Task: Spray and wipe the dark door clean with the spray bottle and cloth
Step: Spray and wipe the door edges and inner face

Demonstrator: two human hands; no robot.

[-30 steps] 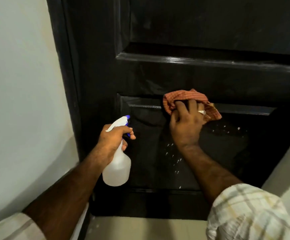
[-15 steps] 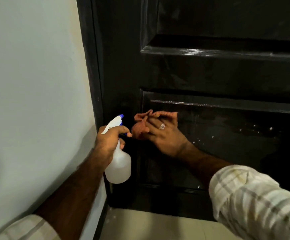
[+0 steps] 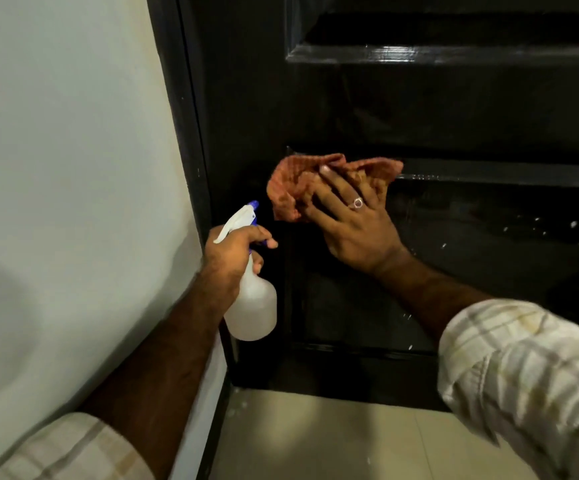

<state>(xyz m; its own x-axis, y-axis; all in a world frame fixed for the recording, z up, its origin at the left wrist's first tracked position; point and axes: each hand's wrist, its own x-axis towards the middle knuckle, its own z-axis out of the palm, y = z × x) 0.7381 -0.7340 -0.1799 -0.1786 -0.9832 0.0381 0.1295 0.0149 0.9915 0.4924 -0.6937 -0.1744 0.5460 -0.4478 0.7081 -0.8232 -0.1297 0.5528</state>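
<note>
right grip (image 3: 352, 225) presses flat on cloth (image 3: 291, 188) against door (image 3: 454, 116); left grip (image 3: 232, 252) clasps spray bottle (image 3: 253, 306).

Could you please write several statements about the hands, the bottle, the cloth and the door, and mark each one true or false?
1. The left hand holds the spray bottle by its neck. True.
2. The cloth is blue. False: it is an orange-red checked cloth.
3. The right hand presses the cloth flat against the dark door with straight fingers. True.
4. The right hand is bare of jewellery. False: a ring sits on one finger.
5. White droplets dot the door panel to the right of the cloth. True.
6. The spray bottle stands on the floor. False: it hangs in the left hand, above the tiled floor.
</note>
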